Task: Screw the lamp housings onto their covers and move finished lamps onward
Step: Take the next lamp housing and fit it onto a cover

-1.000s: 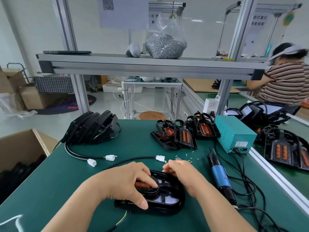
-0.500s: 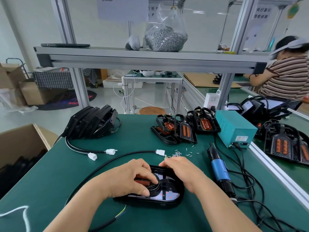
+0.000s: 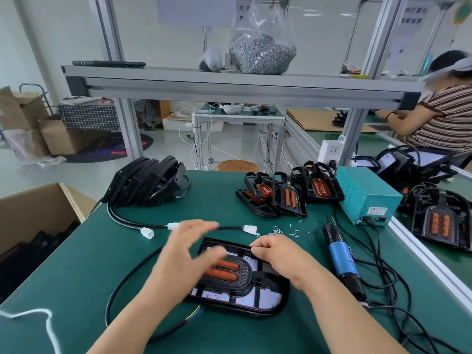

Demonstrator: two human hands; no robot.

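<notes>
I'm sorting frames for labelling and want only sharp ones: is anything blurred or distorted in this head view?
Head view: the left hand is smeared by motion, its fingers ghosted over the black lamp housing with orange strips; the right hand looks sharp. Wide-angle distortion bows the aluminium shelf rail. Lighting is soft and even; faint sheen on the green bench mat.

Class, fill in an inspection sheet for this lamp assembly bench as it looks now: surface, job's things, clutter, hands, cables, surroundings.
Surface: green bench mat, intact.
Job's things: lamp assembly lying flat; electric screwdriver lying unused; loose screws; unfinished covers; stacked lamps.
Clutter: nothing seen.
Hands: left hand blurred, fingers spread over the lamp; right hand closed at its far edge.
Cables: black lead looping left; tangle on the right.
Surroundings: cardboard box; bag of screws on the shelf; a second worker.
</notes>
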